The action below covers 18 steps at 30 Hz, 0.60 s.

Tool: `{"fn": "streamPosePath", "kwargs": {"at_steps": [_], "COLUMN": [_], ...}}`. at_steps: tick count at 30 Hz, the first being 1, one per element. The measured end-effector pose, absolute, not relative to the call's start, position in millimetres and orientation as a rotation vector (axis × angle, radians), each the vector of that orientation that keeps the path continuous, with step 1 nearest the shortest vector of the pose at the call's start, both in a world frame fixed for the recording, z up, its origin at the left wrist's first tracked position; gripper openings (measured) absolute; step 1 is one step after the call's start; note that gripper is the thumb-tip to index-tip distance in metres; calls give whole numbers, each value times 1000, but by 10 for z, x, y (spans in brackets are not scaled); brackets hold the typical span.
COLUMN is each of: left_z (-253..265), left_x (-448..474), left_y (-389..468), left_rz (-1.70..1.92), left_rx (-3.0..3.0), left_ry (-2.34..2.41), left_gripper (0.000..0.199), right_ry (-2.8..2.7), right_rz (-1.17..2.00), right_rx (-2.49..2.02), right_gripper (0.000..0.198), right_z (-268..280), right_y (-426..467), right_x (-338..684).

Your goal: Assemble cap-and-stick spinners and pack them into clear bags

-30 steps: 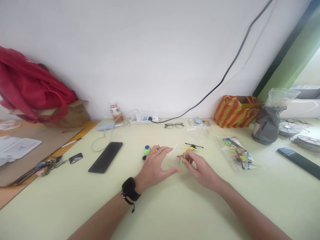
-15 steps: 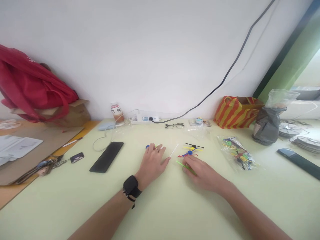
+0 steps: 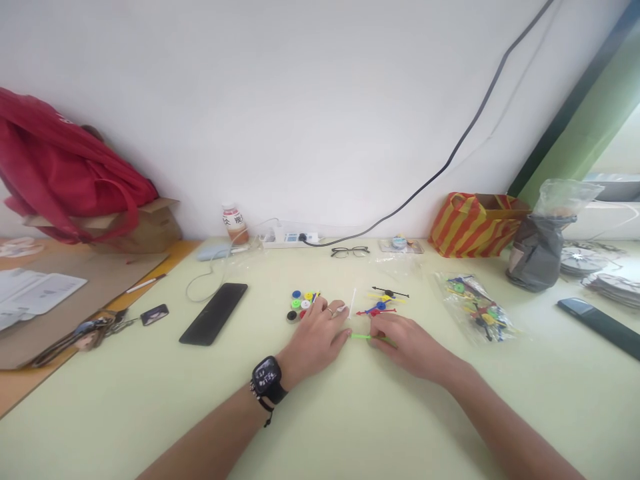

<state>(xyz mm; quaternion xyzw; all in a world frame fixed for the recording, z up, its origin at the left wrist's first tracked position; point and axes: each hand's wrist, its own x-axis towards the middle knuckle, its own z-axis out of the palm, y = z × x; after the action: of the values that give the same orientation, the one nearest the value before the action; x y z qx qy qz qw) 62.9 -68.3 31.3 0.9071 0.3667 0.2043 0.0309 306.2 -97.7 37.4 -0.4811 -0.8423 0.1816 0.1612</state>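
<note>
Pinched between the fingers of my right hand (image 3: 413, 343) is a bright green plastic arrow (image 3: 360, 337), low over the table. Its left end reaches the thumb of my left hand (image 3: 315, 333). That hand lies palm down with its fingers apart, beside a slim white arrow (image 3: 353, 301) and partly over a cluster of small coloured discs; a blue disc (image 3: 297, 294), green disc (image 3: 296, 304) and black disc (image 3: 291, 316) show. Beyond my right hand lie a black arrow (image 3: 397, 293), a blue arrow (image 3: 381, 306) and a red arrow (image 3: 390, 311), with yellow pieces among them.
A clear bag of coloured parts (image 3: 480, 310) lies to the right, near a dark phone-like slab (image 3: 600, 327). A black phone (image 3: 213, 313) is at left. Glasses (image 3: 350, 251) and a power strip (image 3: 285, 241) sit by the wall, near a striped bag (image 3: 475, 223).
My left hand has slid right and toward me, uncovering several discs. The green arrow has turned more level, and its end now meets my left thumb. The white arrow stands more upright in view.
</note>
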Motion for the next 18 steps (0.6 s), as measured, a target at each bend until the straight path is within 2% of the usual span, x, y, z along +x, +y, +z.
{"fn": "streamPosePath", "kwargs": {"at_steps": [8,14,18], "left_z": [290,316,300], "left_x": [625,624,606], "left_y": [-695,-711,-707], "left_rz": [630,638,691], "left_rx": [2796,2791,2718], "left_ry": [1141,1139,1071], "left_gripper": [36,24,24], "right_ry": [-2303,-2231,-2158], "right_rz": [399,165,32], "right_rx": [-1420,-1491,-1564], "right_gripper": [15,14,14], "right_z": [188,66,-13], "right_y": [-760,-674,-587], "right_x": [3158,3146,3136]}}
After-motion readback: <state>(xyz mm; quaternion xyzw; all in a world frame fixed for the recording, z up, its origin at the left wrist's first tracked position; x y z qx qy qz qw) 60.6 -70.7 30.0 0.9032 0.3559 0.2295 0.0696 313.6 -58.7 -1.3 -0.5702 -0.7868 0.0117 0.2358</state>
